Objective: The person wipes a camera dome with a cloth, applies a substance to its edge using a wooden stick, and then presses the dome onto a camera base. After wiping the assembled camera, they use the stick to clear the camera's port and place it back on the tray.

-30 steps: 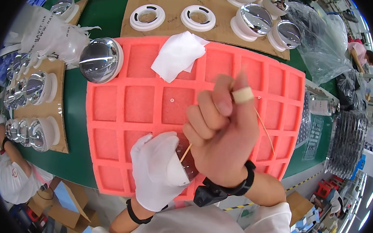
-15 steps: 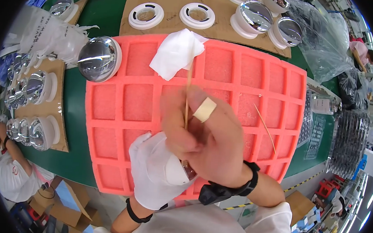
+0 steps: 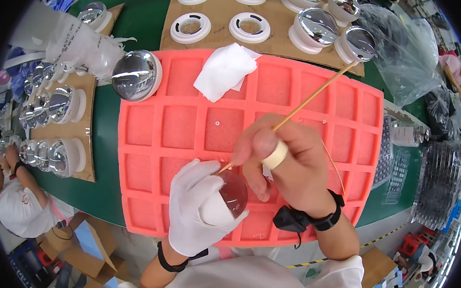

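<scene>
Head view: the left hand (image 3: pixel 188 210), in a white glove, is curled around a round lamp (image 3: pixel 233 194), fingers spread over its white shell and nearly wrapped to the far side. The lamp is held over the lower middle of the pink foam tray (image 3: pixel 181 124), tilted so that its glossy, dark reddish-brown, see-through dome faces right, toward the other hand. Its shell is smooth, white and rounded.

The bare right hand (image 3: pixel 301 162) pinches a thin wooden stick (image 3: pixel 316 96) between thumb and fingertips, the other fingers loosely bent; a pale wrap (image 3: pixel 276 154) circles one digit. One end of the stick is at the dome's upper edge, though whether it touches cannot be told; the other slants up and right. A second stick (image 3: pixel 336 165) lies on the tray, right of that hand.

As for writing, the plastic bag (image 3: pixel 69 42) at left carries dark capital letters, the cardboard (image 3: pixel 220 23) has faint print, and the bottle (image 3: pixel 404 133) at right bears a pale label, too small to read.
</scene>
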A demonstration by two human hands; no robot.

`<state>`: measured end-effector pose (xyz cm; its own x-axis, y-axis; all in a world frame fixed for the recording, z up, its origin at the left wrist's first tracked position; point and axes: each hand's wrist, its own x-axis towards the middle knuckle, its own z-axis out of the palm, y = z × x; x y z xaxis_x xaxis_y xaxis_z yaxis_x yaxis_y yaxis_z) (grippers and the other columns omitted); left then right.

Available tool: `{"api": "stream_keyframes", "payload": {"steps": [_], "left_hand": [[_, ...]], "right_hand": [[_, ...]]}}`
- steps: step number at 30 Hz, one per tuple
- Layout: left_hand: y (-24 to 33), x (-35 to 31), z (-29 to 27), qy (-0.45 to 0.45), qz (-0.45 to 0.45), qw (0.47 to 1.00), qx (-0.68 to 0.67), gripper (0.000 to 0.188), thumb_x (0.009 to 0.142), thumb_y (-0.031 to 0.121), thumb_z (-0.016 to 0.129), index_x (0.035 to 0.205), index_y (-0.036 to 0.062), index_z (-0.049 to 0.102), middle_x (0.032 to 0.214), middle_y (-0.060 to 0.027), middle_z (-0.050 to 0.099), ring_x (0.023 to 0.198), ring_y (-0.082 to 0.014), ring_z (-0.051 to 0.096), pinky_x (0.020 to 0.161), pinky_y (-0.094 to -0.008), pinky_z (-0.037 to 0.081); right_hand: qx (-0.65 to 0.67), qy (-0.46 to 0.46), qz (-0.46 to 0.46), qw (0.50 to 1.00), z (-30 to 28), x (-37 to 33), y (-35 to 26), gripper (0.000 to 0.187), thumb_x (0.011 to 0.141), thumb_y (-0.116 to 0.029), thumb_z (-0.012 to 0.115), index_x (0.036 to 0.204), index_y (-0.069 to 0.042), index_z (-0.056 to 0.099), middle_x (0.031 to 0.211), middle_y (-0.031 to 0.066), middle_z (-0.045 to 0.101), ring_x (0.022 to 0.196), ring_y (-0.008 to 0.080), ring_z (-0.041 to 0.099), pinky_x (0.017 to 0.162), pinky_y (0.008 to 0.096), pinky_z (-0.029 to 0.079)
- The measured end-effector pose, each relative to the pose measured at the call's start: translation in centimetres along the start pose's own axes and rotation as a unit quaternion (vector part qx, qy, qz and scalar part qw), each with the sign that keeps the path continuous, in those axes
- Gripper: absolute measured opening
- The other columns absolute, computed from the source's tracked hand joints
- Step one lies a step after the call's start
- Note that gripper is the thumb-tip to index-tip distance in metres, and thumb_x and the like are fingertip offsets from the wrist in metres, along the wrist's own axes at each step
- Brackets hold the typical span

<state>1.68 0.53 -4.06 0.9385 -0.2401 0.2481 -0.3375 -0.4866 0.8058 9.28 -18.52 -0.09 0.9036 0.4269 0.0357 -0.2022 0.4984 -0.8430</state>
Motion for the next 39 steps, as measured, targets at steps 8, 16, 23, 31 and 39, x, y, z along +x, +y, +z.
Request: {"api": "stream_keyframes", "payload": {"steps": [8, 16, 23, 31, 39], "left_hand": [[0.1, 0.1, 1.0, 0.039, -0.013, 0.999, -0.027, 0.081, 0.057, 0.01, 0.094, 0.124, 0.0079, 0.049, 0.127, -0.0178, 0.052, 0.113, -0.0355, 0.055, 0.097, -0.0466, 0.047], [0.3, -0.2, 1.1, 0.04, -0.028, 0.999, -0.001, 0.088, 0.051, 0.014, 0.098, 0.123, 0.0065, 0.047, 0.125, -0.0172, 0.052, 0.112, -0.034, 0.057, 0.095, -0.0442, 0.049], [1.8, 2.0, 0.9, -0.045, -0.143, 0.988, 0.024, 0.069, 0.056, 0.018, 0.094, 0.112, 0.0046, 0.057, 0.101, -0.0116, 0.063, 0.089, -0.0291, 0.065, 0.078, -0.0385, 0.053], [1.9, 1.8, 1.1, -0.013, -0.118, 0.986, 0.119, 0.054, 0.059, 0.021, 0.089, 0.102, 0.0041, 0.06, 0.092, -0.0127, 0.063, 0.079, -0.0313, 0.064, 0.07, -0.0369, 0.051], [2.4, 2.8, 0.9, -0.001, -0.032, 0.995, 0.094, 0.048, 0.061, 0.021, 0.088, 0.097, 0.0047, 0.059, 0.085, -0.0115, 0.062, 0.075, -0.0306, 0.063, 0.068, -0.0369, 0.05]], "right_hand": [[-0.092, 0.102, 0.018, 0.99, 2.0, -0.2, 2.4, 0.044, 0.11, -0.028, 0.037, 0.081, -0.002, 0.057, 0.049, -0.001, 0.042, 0.043, 0.0063, 0.037, 0.049, 0.0248, 0.038], [-0.07, 0.11, 0.094, 0.987, 1.9, -0.1, 2.5, 0.042, 0.109, -0.027, 0.042, 0.079, 0.0, 0.056, 0.052, -0.0016, 0.041, 0.047, 0.0051, 0.036, 0.049, 0.0248, 0.036], [-0.04, 0.087, 0.114, 0.989, 1.4, 0.2, 2.5, 0.042, 0.108, -0.026, 0.046, 0.077, 0.0, 0.055, 0.055, -0.0008, 0.047, 0.05, 0.0053, 0.041, 0.049, 0.0251, 0.036], [-0.081, 0.073, 0.123, 0.986, 1.1, 0.3, 2.5, 0.041, 0.107, -0.025, 0.047, 0.075, -0.001, 0.055, 0.056, 0.0006, 0.051, 0.05, 0.0064, 0.047, 0.05, 0.026, 0.039], [-0.154, 0.015, 0.02, 0.988, 1.1, 0.1, 3.0, 0.034, 0.106, -0.02, 0.046, 0.08, -0.001, 0.056, 0.056, 0.0009, 0.052, 0.05, 0.0083, 0.049, 0.051, 0.0265, 0.041]]}}
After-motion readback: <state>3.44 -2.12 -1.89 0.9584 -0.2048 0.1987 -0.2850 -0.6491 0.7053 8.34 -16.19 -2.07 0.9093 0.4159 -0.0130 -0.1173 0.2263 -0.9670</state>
